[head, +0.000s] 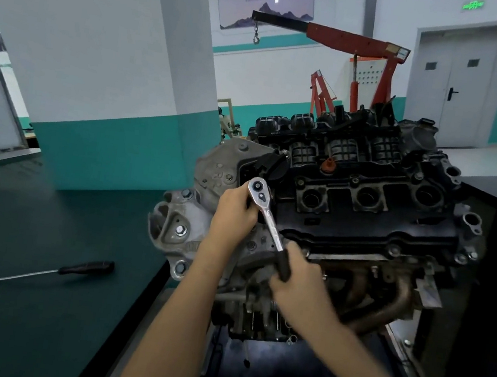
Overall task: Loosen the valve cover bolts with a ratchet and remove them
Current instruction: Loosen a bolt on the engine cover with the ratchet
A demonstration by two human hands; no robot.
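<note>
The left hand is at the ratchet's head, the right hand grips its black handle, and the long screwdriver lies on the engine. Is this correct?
One part is wrong: in the head view the long screwdriver lies on the green table, left of the engine. The left hand is at the head of the ratchet and the right hand grips its black handle.

Left hand and right hand both bare: fingers, knuckles, wrists uncovered. Behind each hand, left forearm and right forearm bare too — right down to the frame's bottom edge. Right hand's outline soft with blur — fine detail unreadable.
</note>
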